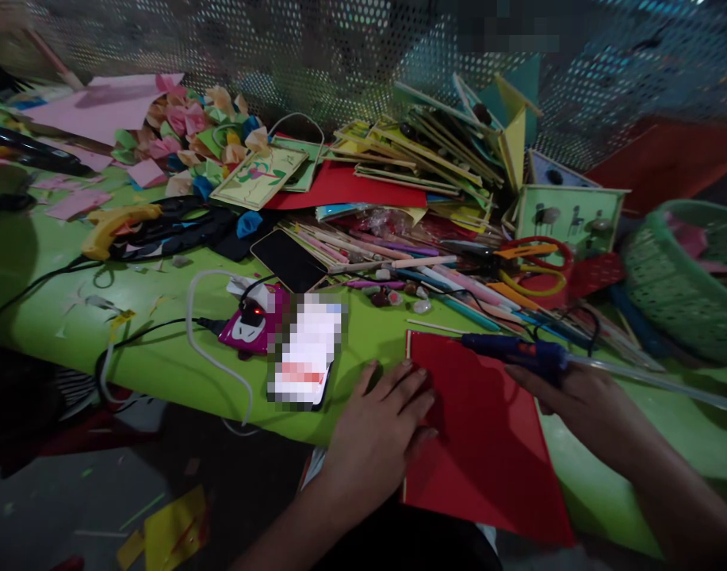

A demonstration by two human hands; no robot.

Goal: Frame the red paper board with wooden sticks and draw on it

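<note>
A red sheet of card lies at the near edge of the green table, with thin pale strips along its left and top edges. My left hand rests on the card's left edge, fingers spread and flat. In my right hand is a blue hot glue gun, its nozzle pointing left over the card's top edge. A clear glue stick sticks out of its back. Beyond the card's top edge lies a thin pale stick.
A lit phone, a dark phone and a purple power socket with cables lie left. Behind are pencils, orange-handled scissors, stacked card pieces and paper flowers. A green basket stands right; scraps litter the floor.
</note>
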